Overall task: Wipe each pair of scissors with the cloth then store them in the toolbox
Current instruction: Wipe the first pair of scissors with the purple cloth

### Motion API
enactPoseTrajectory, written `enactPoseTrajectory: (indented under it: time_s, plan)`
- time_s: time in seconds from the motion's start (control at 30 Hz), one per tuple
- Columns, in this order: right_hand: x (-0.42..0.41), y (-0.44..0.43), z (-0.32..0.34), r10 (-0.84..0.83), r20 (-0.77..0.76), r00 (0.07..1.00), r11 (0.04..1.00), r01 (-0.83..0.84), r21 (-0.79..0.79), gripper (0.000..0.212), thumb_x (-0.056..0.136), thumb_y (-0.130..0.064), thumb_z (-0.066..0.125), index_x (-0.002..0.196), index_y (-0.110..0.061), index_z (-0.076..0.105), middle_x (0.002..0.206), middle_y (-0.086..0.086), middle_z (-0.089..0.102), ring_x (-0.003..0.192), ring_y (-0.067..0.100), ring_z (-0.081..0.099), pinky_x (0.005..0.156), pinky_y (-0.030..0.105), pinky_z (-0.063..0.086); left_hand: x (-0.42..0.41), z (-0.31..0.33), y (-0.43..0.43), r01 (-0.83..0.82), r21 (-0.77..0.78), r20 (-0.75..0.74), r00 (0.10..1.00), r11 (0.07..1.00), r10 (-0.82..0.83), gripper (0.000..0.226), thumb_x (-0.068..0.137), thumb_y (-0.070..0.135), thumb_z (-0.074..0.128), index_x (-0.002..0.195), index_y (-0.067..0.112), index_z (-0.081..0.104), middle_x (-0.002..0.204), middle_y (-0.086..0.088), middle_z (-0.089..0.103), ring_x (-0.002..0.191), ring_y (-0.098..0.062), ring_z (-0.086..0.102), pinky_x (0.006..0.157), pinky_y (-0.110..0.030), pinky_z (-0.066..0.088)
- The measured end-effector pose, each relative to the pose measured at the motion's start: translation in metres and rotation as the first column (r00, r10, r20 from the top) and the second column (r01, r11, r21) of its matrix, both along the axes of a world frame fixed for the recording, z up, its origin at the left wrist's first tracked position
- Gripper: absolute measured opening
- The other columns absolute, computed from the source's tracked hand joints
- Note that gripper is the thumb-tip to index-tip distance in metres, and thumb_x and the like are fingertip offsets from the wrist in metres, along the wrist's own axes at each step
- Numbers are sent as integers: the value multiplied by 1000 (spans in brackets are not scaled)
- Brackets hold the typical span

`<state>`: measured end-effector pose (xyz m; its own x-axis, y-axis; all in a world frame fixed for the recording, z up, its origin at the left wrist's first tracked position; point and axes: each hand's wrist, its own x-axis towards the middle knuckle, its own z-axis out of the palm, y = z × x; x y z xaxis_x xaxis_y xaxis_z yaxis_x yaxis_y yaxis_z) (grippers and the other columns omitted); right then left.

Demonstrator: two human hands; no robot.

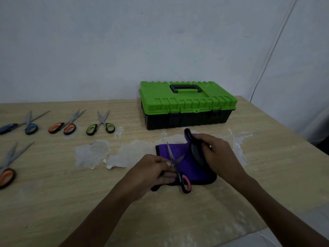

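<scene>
A purple cloth (195, 173) with a black border lies on the table in front of me. My left hand (153, 172) holds a pair of pink-handled scissors (185, 184) near the pivot, with the blades spread open over the cloth. My right hand (216, 153) grips the cloth's right edge, lifted and folded so that its dark underside shows. The green-lidded toolbox (187, 102) stands shut behind the cloth, against the wall.
Several other scissors lie on the left of the wooden table (267, 175): a blue pair (28, 126), an orange pair (66, 126), a green pair (101, 126), and another orange pair (8, 172) at the left edge. Pale scuffed patches mark the tabletop.
</scene>
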<state>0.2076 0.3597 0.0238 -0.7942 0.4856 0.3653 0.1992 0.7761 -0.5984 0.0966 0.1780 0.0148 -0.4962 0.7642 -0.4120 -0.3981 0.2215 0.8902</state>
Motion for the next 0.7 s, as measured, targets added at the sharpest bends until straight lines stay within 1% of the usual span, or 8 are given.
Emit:
enactPoseTrajectory:
  time_s: [0.13,0.2,0.27,0.33,0.43,0.57,0.63,0.7]
  plan:
    - [4,-14,6,176,122,977,982,-183,47,47,89,5,47,123,-23,64,114,-11,62,104,7,60,85,2,40,2,-7,-3,-57,79,289,957,995,32,22,98,-1,52,113,-13,62,106,-29,72,99,-36,73,85,-42,61]
    - [7,-30,-5,312,259,914,919,-360,163,44,88,-3,57,126,-24,61,122,-8,63,109,9,60,92,13,45,4,-12,-4,-63,92,301,953,994,32,24,99,-1,49,116,-11,61,107,-27,72,101,-34,72,87,-41,60]
    - [10,-38,-21,324,364,873,849,-438,295,54,82,-9,68,132,-24,55,131,-5,60,117,12,57,95,27,50,5,-15,-4,-62,102,280,959,993,31,23,99,-1,48,116,-8,62,107,-26,73,101,-32,72,87,-39,60]
    - [4,-28,-27,209,411,888,856,-369,363,63,83,-14,67,141,-28,43,141,-4,51,127,14,49,98,34,48,6,-16,-3,-71,94,256,966,993,45,21,98,-2,49,113,-8,63,104,-25,74,98,-31,74,84,-37,61]
    - [-5,-15,-25,33,455,890,881,-241,406,63,90,-14,57,146,-30,32,151,-6,37,135,16,37,106,33,40,7,-17,-2,-123,73,269,958,990,99,16,97,-3,52,108,-8,63,98,-25,75,94,-31,75,80,-37,62]
    - [8,-34,-31,192,346,918,902,-304,306,48,88,-16,64,133,-28,53,132,-4,59,116,16,57,94,32,50,7,-17,-3,-126,81,243,965,989,103,18,99,0,50,106,-7,65,99,-23,75,93,-30,75,79,-35,62]
    - [17,-29,-39,197,351,916,872,-327,364,56,78,-15,73,131,-25,56,130,-2,61,114,19,60,88,35,54,8,-19,-2,-124,76,228,968,989,103,17,99,0,50,104,-5,65,100,-24,75,93,-30,75,78,-35,62]
    - [10,-12,-41,86,363,928,831,-268,487,62,81,-13,69,138,-25,47,139,-1,53,123,20,53,94,36,49,8,-19,-2,-131,64,222,968,989,113,16,99,0,50,105,-5,64,101,-25,74,92,-30,75,78,-35,63]
